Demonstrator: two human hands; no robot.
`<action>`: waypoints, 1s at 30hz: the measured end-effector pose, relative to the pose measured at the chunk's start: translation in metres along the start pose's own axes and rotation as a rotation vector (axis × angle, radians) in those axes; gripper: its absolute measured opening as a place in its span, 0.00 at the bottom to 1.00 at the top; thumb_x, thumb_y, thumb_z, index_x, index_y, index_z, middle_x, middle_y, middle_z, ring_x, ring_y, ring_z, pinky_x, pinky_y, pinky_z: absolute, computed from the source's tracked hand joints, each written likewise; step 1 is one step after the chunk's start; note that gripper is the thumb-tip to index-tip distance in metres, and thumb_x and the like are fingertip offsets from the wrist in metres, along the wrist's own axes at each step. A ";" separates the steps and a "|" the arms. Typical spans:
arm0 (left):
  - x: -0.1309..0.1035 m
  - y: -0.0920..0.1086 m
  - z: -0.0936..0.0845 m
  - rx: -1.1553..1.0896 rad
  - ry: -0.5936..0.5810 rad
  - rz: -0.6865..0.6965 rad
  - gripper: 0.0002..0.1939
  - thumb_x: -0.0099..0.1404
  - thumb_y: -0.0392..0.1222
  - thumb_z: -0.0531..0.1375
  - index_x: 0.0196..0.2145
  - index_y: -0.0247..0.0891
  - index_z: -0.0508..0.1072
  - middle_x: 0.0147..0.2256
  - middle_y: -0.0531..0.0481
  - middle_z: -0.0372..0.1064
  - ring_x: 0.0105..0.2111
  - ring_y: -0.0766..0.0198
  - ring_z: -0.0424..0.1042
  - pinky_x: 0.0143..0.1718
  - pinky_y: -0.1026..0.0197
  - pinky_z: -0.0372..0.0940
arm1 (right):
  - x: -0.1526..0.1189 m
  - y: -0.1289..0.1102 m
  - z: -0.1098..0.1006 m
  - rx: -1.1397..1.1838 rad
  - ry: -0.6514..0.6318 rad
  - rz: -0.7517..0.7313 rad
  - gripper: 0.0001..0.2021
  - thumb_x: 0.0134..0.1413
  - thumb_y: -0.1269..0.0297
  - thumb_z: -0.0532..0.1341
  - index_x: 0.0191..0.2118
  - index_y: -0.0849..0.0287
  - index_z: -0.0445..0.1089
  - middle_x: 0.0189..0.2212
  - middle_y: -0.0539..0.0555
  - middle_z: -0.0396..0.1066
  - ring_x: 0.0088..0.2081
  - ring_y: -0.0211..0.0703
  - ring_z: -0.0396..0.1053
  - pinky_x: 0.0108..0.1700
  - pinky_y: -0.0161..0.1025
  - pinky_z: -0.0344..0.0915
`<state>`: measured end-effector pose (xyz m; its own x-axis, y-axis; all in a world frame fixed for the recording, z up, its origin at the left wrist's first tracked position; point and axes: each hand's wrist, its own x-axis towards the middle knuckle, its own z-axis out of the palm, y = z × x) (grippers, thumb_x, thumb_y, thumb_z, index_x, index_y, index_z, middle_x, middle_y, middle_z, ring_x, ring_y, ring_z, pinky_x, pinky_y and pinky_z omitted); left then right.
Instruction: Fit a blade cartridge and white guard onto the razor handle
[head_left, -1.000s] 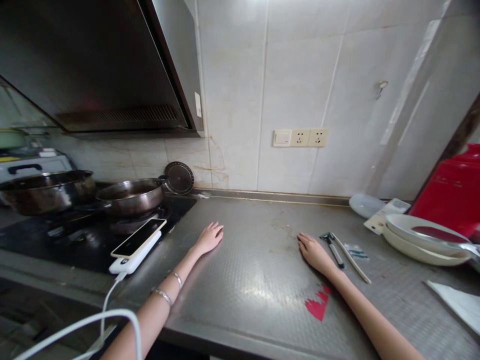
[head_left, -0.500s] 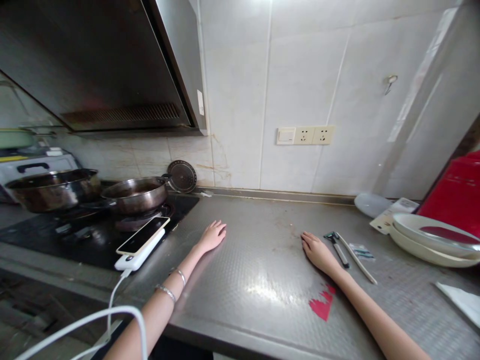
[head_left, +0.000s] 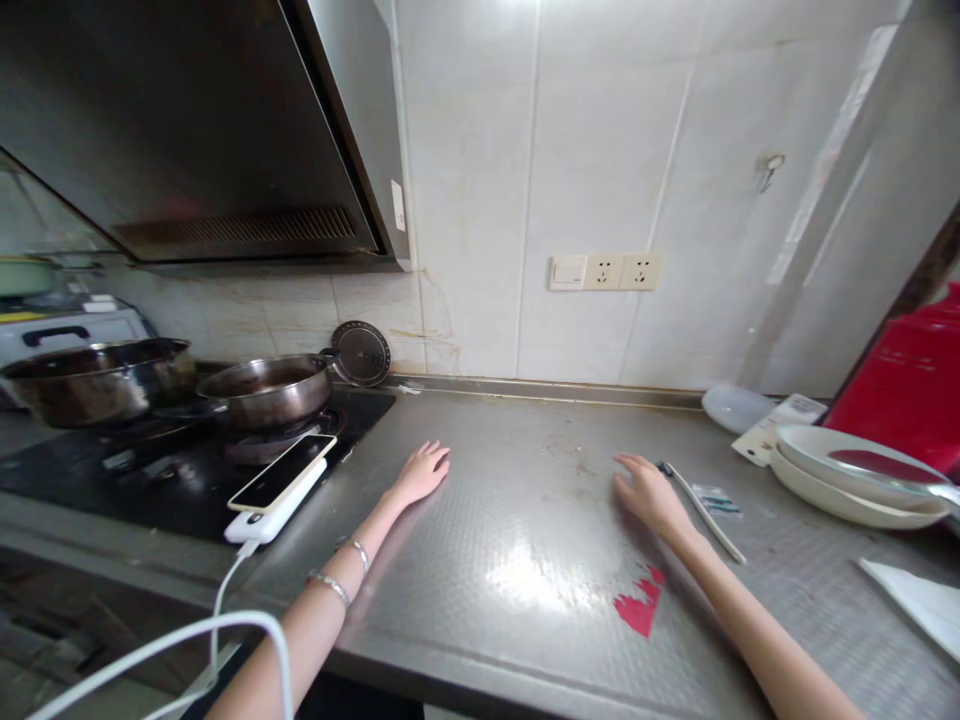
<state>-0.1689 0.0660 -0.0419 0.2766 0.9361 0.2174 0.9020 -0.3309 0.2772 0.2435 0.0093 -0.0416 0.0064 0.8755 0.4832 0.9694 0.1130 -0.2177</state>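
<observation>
My left hand (head_left: 422, 474) lies palm down on the metal counter (head_left: 510, 500), fingers stretched out and holding nothing. Right of the middle, my right hand (head_left: 651, 494) is over the counter with its fingers apart and nothing visible in them. Just beside it are a pale, slightly curved strip (head_left: 709, 518) and a small clear packet (head_left: 718, 500). A razor next to the strip is mostly hidden behind my right hand; only its dark head (head_left: 664, 468) shows. A torn red patch (head_left: 640, 602) lies nearer the front edge.
Two metal pots (head_left: 266, 390) stand on the black stove (head_left: 45, 465) at the left. A phone (head_left: 283, 472) rests on a white power bank (head_left: 274, 510) with a cable. Stacked pale dishes (head_left: 855, 490) and a red object (head_left: 900, 380) are at the right.
My right hand has shifted slightly right and up, now covering most of the razor. My left hand has stayed in place. The view has turned slightly.
</observation>
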 end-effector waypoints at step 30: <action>0.012 0.085 -0.019 -0.525 0.153 0.078 0.13 0.59 0.43 0.52 0.33 0.36 0.75 0.38 0.45 0.73 0.41 0.60 0.70 0.46 0.60 0.62 | -0.022 0.003 -0.051 -0.102 -0.048 0.214 0.11 0.46 0.68 0.52 0.28 0.60 0.73 0.26 0.59 0.73 0.31 0.46 0.70 0.28 0.33 0.57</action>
<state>-0.0954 0.0469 0.0019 0.2493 0.8911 0.3792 0.5833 -0.4507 0.6757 0.2592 -0.0340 -0.0095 0.2053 0.8958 0.3941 0.9670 -0.1235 -0.2230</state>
